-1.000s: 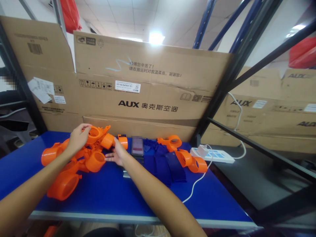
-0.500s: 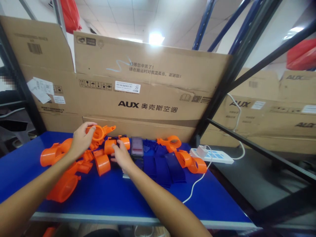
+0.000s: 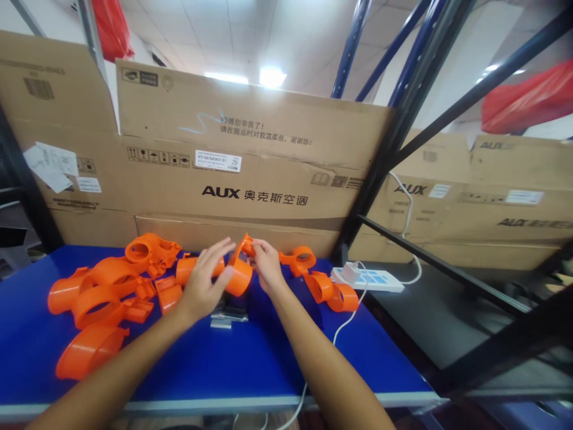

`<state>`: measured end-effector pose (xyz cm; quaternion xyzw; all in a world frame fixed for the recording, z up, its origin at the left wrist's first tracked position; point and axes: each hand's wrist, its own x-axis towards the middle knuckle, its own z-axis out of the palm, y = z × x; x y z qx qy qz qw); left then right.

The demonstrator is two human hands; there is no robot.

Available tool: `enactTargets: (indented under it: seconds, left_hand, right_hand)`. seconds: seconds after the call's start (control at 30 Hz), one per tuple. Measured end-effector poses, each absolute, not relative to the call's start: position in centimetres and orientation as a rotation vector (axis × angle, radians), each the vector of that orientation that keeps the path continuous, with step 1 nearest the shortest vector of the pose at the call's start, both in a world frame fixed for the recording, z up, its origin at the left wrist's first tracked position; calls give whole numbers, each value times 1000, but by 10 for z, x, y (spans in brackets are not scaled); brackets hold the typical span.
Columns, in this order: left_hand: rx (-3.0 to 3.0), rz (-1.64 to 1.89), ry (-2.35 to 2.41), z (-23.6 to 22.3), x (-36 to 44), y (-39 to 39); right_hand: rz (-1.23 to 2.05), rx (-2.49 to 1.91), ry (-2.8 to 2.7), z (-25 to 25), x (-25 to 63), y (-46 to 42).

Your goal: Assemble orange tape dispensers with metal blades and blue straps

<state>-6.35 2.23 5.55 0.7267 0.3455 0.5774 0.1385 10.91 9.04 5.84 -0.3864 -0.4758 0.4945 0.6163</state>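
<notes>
This looks like a workshop or warehouse packing area. A blue-topped workbench (image 3: 215, 370) spans the lower frame, with orange plastic ring-shaped parts (image 3: 96, 307) heaped at its left. Flattened AUX air-conditioner cartons (image 3: 250, 167) stand along its back edge, and more printed cardboard (image 3: 447, 209) fills the right. Black metal rack posts (image 3: 405, 119) and blue perforated uprights (image 3: 351, 51) rise at upper right, under a panelled ceiling with bright lights (image 3: 272, 77). A white power strip (image 3: 371, 279) lies at the bench's right end.
</notes>
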Motion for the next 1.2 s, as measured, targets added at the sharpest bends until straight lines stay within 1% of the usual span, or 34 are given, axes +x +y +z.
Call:
enactTargets:
  seconds: [0.03,0.1,0.17,0.23,0.4,0.57,0.63,0.9,1.2]
  left_hand:
    - [1810,1707,965,52,-54,28]
    - [1323,1611,827,44,-36,40]
    - [1069,1417,704,35,-21,53]
    - [945,1310,656,26,-12,61]
    - [874,1302,696,13,-22,66]
    - [824,1350,723,8,-47,66]
    - [775,1370,700,8,-53,66]
    - [661,1294,688,2,-60,72]
    - [675,1335,727,-6,-59,72]
  right_hand:
    - [1116,-903,-1104,56,116,92]
    - [1062,-937,-1134,52,127,93]
    - [1006,-971,-1180,49,133,93]
    - [959,-988,-1242,46,137,94]
    - [843,-1028,-1477,35,150,92]
    - [473,-1039,-2099,29,172,75]
    - [390,-982,-2285,29,175,67]
    - [362,-977,-2526,25,157,53]
    - [462,-937,-2494,24,157,49]
